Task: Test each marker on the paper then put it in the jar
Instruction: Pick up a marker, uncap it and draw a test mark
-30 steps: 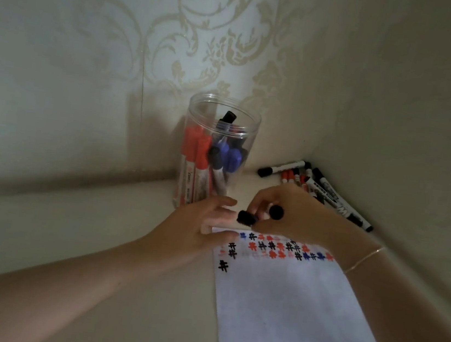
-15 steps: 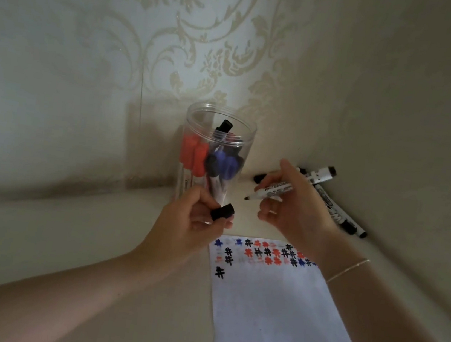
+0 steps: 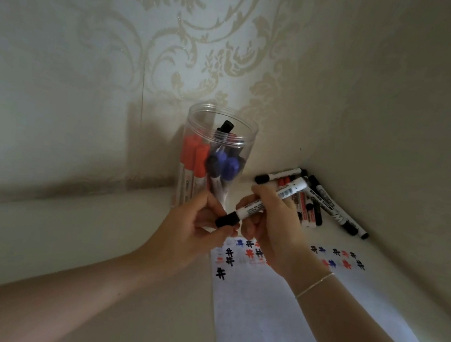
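My right hand (image 3: 274, 229) grips a white-barrelled black marker (image 3: 284, 194), held slantwise above the paper's top edge. My left hand (image 3: 190, 232) pinches the marker's black cap (image 3: 228, 219), which sits on the marker's tip end. Behind my hands stands a clear plastic jar (image 3: 240, 132) holding several red, blue and black markers. The white paper (image 3: 270, 320) lies on the surface below, with rows of small black, red and blue test marks along its top.
A pile of several loose markers (image 3: 326, 204) lies in the corner at the right, against the wall. Patterned walls close off the back and right. The pale surface stretches left of the paper.
One second ago both hands were low at the paper's top. They lifted with marker and cap apart; now the cap sits on the marker's tip.
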Available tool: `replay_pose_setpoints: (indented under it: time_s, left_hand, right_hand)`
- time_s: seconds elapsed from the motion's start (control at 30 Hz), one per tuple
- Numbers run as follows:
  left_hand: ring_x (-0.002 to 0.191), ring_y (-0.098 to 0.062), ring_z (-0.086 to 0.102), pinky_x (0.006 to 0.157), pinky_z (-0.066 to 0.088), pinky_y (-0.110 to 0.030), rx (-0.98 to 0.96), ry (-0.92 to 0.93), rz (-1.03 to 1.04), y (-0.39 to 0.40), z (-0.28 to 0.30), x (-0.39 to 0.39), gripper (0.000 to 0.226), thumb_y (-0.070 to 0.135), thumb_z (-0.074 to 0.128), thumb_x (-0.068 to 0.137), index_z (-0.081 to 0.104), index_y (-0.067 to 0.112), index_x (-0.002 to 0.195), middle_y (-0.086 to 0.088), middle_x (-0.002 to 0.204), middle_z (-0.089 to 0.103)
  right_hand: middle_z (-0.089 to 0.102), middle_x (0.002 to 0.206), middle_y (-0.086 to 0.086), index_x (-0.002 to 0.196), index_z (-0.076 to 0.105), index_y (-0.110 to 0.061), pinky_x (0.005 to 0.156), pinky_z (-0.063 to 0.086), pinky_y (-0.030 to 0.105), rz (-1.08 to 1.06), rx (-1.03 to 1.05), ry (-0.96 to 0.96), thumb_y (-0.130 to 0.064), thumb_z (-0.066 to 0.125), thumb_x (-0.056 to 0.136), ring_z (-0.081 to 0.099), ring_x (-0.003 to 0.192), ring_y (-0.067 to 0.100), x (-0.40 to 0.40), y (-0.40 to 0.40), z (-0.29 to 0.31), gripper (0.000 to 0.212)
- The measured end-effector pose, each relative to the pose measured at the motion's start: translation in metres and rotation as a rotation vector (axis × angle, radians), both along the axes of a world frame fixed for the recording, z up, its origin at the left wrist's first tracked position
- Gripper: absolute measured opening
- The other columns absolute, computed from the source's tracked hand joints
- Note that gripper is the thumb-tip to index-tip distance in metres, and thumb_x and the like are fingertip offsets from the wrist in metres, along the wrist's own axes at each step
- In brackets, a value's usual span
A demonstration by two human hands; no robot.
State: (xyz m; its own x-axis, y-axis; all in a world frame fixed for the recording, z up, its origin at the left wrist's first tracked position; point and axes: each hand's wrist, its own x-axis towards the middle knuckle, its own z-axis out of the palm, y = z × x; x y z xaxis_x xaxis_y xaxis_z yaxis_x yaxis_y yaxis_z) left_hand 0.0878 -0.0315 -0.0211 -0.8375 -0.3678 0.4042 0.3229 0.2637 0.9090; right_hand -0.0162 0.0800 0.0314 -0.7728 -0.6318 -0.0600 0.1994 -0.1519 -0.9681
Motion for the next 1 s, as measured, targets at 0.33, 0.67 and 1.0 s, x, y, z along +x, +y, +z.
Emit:
replay_pose_setpoints:
  time_s: [0.33, 0.67, 1.0]
  left_hand:
    - [0.050, -0.002, 0.042, 0.054, 0.033, -0.014, -0.174, -0.026, 0.042, 0.005, 0.009, 0.006, 0.010, 0.019, 0.052, 0.095, 0.051, 0.015, 0.086, 0.013, 0.056, 0.047]
    - [0.045, -0.002, 0.037, 0.050, 0.031, -0.010, -0.156, -0.108, 0.196, 0.006, 0.011, 0.003, 0.046, 0.046, 0.055, 0.080, 0.061, 0.003, 0.066, 0.009, 0.045, 0.037]
    - [0.063, -0.009, 0.060, 0.057, 0.047, -0.013, -0.474, 0.418, 0.399, 0.009, 0.104, -0.002, 0.020, 0.030, 0.068, 0.083, 0.052, 0.021, 0.091, 0.007, 0.069, 0.060]
  right_hand:
    - [0.053, 0.055, 0.003, 0.074, 0.054, -0.008, 0.042, 0.040, 0.024, -0.220, 0.155, -0.075, -0.022, 0.064, 0.088, 0.046, 0.039, 0.011, -0.015, 0.003, 0.006, 0.022]
    - [0.042, 0.053, 0.002, 0.058, 0.047, -0.009, 0.040, 0.035, 0.007, -0.242, 0.630, 0.719, -0.008, 0.062, 0.083, 0.038, 0.048, 0.011, -0.007, -0.010, 0.012, 0.028]
    - [0.041, 0.048, 0.003, 0.068, 0.045, -0.008, 0.037, 0.029, 0.021, -0.091, 0.008, 0.156, -0.022, 0.056, 0.094, 0.032, 0.034, 0.010, -0.013, -0.002, 0.068, 0.031]
